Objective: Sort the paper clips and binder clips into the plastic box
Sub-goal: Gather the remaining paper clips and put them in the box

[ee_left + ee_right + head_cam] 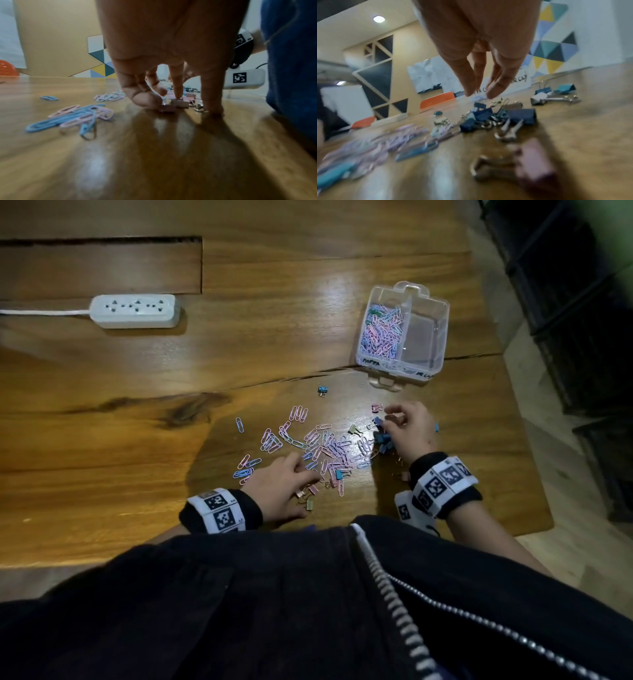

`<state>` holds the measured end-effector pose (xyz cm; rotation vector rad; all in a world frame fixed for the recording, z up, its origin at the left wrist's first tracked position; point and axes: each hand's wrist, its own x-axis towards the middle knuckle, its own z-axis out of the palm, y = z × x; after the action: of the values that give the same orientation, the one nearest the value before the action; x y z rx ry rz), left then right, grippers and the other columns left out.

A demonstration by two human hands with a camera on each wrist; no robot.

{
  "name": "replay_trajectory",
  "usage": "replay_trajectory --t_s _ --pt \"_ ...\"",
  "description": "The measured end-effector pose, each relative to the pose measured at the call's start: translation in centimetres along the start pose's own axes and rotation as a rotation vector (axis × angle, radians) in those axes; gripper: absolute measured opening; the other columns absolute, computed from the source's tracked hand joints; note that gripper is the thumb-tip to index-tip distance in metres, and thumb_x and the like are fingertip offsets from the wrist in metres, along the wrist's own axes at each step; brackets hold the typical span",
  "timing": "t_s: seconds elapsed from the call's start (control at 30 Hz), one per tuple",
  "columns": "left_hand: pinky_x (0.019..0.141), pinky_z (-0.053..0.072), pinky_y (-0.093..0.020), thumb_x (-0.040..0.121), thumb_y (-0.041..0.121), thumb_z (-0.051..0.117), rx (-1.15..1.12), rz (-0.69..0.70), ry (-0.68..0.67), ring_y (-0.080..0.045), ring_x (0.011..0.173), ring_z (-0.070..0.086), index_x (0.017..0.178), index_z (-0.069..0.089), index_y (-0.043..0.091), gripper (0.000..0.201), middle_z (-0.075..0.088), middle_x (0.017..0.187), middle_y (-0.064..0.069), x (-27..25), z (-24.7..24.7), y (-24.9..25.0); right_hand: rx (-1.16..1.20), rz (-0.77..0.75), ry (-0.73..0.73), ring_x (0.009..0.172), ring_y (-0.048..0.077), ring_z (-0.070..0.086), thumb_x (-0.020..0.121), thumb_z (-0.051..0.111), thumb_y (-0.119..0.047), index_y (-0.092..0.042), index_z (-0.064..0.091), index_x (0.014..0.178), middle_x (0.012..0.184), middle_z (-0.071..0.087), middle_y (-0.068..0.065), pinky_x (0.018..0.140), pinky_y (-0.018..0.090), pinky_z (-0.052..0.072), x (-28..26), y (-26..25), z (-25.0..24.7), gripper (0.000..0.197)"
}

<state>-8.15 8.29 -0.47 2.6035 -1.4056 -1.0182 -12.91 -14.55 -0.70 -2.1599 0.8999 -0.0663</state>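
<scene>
Touching pink binder clips (178,103), left hand (164,56)

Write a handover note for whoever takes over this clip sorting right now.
Left hand: fingertips gathering small pink binder clips on the wooden table.
Right hand: hovering over the dark blue binder clips, holding nothing visible.
Clear plastic two-compartment box: far right; left compartment holds pastel paper clips, right one looks empty.
Done: part of the paper clips.
Left: the scattered loose paper clips and all binder clips.
</scene>
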Motion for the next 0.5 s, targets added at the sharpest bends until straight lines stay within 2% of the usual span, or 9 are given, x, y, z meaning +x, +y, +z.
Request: replay_trajectory --t_s 0.03,0.1,0.17,0.23,0.3,0.4,0.5 --pt "0.080 0.047 -0.035 0.075 0.046 0.065 0.009 -0.003 0.006 -0.019 0.114 0.041 0.132 0.041 0.032 0.064 0.038 0.124 -0.003 0.0 0.2 0.1 -0.043 -0.040 -0.001 0.096 0.015 0.050 0.081 0.062 -0.011 -0.008 0.060 0.104 0.112 0.049 0.007 0.085 0.024 0.046 -0.4 0.3 0.1 0.023" --pt "0.080 0.048 -0.036 0.077 0.045 0.063 0.018 0.000 0.009 -0.020 0.112 0.040 0.125 0.046 0.031 0.054 0.038 0.122 -0.003 0.1 0.5 0.3 -0.123 -0.180 -0.074 0.095 0.013 0.044 0.079 0.064 -0.018 -0.010 0.061 0.103 0.104 0.043 0.002 0.085 0.024 0.042 -2.2 0.4 0.6 0.026" --pt "0.083 0.047 -0.039 0.079 0.042 0.062 0.002 0.001 -0.007 -0.021 0.111 0.041 0.120 0.049 0.027 0.046 0.039 0.122 -0.004 0.1 0.8 0.3 -0.211 -0.354 -0.241 0.093 0.011 0.037 0.076 0.068 -0.026 -0.012 0.063 0.101 0.096 0.041 0.001 0.082 0.025 0.037 -4.5 0.1 1.6 0.029" --pt "0.087 0.045 -0.040 0.081 0.037 0.062 -0.027 0.012 -0.013 -0.022 0.110 0.041 0.116 0.051 0.022 0.040 0.040 0.120 -0.005 0.0 1.2 0.3 -0.312 -0.463 -0.412 0.094 0.015 0.039 0.075 0.069 -0.030 -0.012 0.064 0.102 0.098 0.046 0.006 0.083 0.027 0.037 -6.1 -0.1 2.5 0.033" --pt "0.087 0.043 -0.038 0.081 0.032 0.062 -0.073 0.027 0.008 -0.022 0.107 0.043 0.109 0.051 0.016 0.034 0.042 0.116 -0.006 0.1 1.4 0.3 -0.348 -0.484 -0.470 0.098 0.020 0.044 0.076 0.068 -0.027 -0.009 0.064 0.102 0.104 0.048 0.010 0.086 0.028 0.041 -6.6 0.1 3.2 0.032" --pt "0.079 0.040 -0.032 0.081 0.020 0.062 -0.184 0.035 0.072 -0.025 0.099 0.048 0.092 0.053 0.010 0.018 0.043 0.101 -0.004 0.1 1.5 0.1 -0.337 -0.452 -0.455 0.102 0.020 0.047 0.081 0.063 -0.020 -0.006 0.063 0.101 0.109 0.049 0.009 0.087 0.020 0.035 -6.6 0.3 3.4 0.025" --pt "0.077 0.038 -0.029 0.083 0.016 0.058 -0.222 0.053 0.092 -0.024 0.098 0.050 0.095 0.054 0.010 0.014 0.046 0.099 -0.003 0.1 1.5 0.3 -0.333 -0.426 -0.467 0.104 0.022 0.048 0.083 0.059 -0.019 -0.007 0.059 0.108 0.112 0.049 0.009 0.092 0.028 0.041 -6.3 0.4 3.3 0.027"
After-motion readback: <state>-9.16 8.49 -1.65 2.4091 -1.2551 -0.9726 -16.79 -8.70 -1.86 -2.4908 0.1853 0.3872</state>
